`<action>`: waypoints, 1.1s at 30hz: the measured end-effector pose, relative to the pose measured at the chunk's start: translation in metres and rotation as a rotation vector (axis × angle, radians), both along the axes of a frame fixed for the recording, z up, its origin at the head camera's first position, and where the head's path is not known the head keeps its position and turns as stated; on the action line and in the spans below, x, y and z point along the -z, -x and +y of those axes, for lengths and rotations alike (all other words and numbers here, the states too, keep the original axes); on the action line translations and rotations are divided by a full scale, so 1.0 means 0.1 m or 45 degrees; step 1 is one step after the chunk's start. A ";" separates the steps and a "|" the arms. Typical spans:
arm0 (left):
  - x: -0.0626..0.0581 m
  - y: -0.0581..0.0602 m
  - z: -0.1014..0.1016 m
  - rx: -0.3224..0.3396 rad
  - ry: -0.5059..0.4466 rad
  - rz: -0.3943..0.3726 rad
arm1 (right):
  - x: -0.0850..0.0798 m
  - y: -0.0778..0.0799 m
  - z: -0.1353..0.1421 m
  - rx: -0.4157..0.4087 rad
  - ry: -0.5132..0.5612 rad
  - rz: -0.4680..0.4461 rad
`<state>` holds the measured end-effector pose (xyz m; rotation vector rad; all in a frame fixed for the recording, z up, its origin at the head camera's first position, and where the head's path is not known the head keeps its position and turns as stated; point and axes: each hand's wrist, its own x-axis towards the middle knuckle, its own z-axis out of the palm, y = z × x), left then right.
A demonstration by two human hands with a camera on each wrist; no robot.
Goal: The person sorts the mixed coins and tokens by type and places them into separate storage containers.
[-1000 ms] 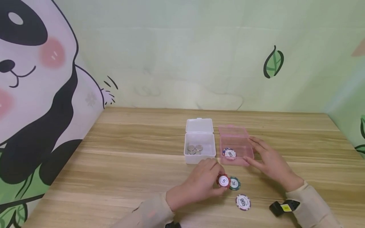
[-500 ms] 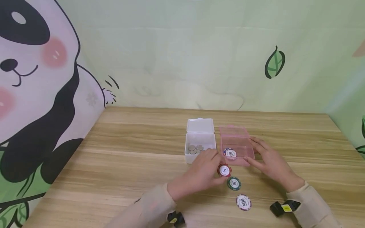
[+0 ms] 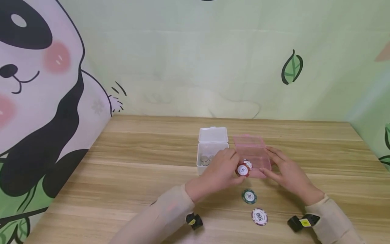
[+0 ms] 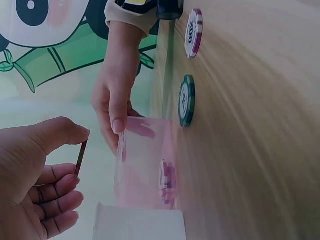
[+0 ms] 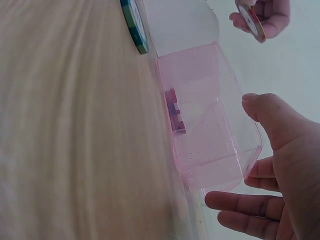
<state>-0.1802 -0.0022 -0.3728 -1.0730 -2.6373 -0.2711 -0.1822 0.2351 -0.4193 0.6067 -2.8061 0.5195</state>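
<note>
My left hand (image 3: pixel 220 167) pinches a red-edged poker chip (image 3: pixel 242 170) marked 5, held up at the near side of an open pink see-through plastic box (image 3: pixel 257 152). In the left wrist view that chip (image 4: pixel 81 157) appears edge-on between thumb and fingertips. Another poker chip (image 3: pixel 248 163) lies inside the pink box, partly covered by the held one. My right hand (image 3: pixel 292 176) holds the box's right side, thumb at the near corner and fingers along the side. On the table in front lie a green chip (image 3: pixel 249 196) marked 20 and a purple-edged chip (image 3: pixel 259 217) marked 500.
An open white plastic box (image 3: pixel 200 170) stands just left of the pink one, with several silver coins (image 3: pixel 204 158) in it, partly behind my left hand. Both lids are tipped back. The wooden table (image 3: pixel 137 142) meets a printed cloth backdrop (image 3: pixel 189 67) behind.
My left hand has lifted the red chip from beside the green one and carried it forward to the pink box. My right hand has stayed at the box.
</note>
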 end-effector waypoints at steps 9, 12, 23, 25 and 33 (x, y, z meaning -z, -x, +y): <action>0.03 0.13 0.04 -0.059 0.014 0.012 | 0.00 0.00 0.00 0.002 0.002 -0.009; 0.05 0.18 0.06 -0.089 0.000 -0.014 | 0.00 0.00 0.00 -0.001 0.006 -0.002; 0.15 0.37 0.15 -0.129 -0.012 -0.081 | 0.00 -0.01 0.01 0.007 0.004 -0.015; 0.14 0.38 0.17 -0.143 0.004 -0.115 | -0.01 -0.01 0.01 0.009 0.005 -0.023; 0.15 0.42 0.19 -0.180 0.051 -0.165 | -0.02 -0.01 -0.02 0.009 0.002 -0.024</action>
